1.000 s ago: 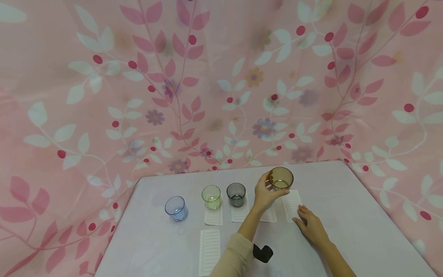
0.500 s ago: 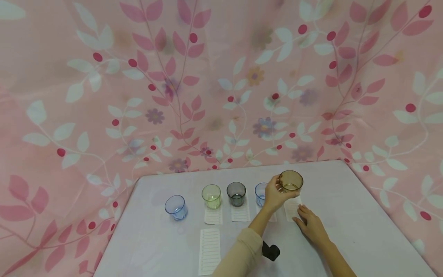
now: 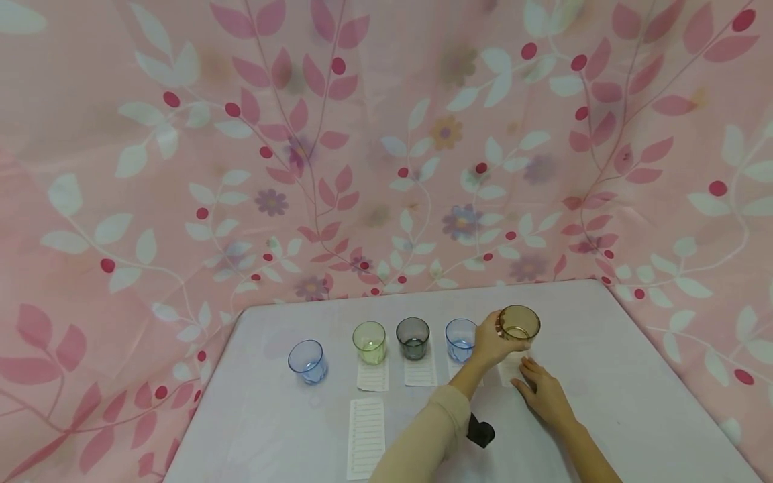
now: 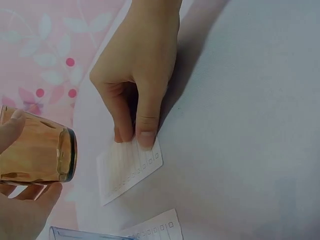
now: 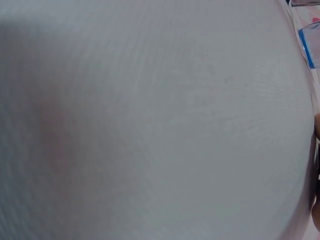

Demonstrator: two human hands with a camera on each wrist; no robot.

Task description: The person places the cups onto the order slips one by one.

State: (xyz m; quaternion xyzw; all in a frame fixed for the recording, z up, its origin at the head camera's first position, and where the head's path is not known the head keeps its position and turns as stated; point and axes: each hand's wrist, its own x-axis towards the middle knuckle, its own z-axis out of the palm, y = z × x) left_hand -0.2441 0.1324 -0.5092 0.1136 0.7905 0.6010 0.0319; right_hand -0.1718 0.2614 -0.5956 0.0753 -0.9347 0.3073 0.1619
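In the head view my left hand (image 3: 498,343) grips an amber glass tumbler (image 3: 519,323), held up over the far end of the rightmost printed paper slip (image 3: 510,372). The left wrist view shows the amber glass (image 4: 37,147) lifted off the table, fingers and thumb around its side. My right hand (image 3: 546,396) rests on the near right edge of that same slip, thumb and fingertips touching the paper (image 4: 132,167). To the left of the held glass stands a blue glass (image 3: 460,341) on another slip, partly behind my left hand.
A grey glass (image 3: 413,339) and a green glass (image 3: 369,343) stand on slips farther left. Another blue glass (image 3: 307,362) sits on the bare white table (image 3: 253,416). One loose slip (image 3: 366,439) lies nearer. A pink floral cloth (image 3: 386,168) hangs behind.
My left hand has carried the amber glass rightward and slightly nearer, from beside the rightmost slip to over it. The blue glass behind it has come into sight. My right hand has stayed put.
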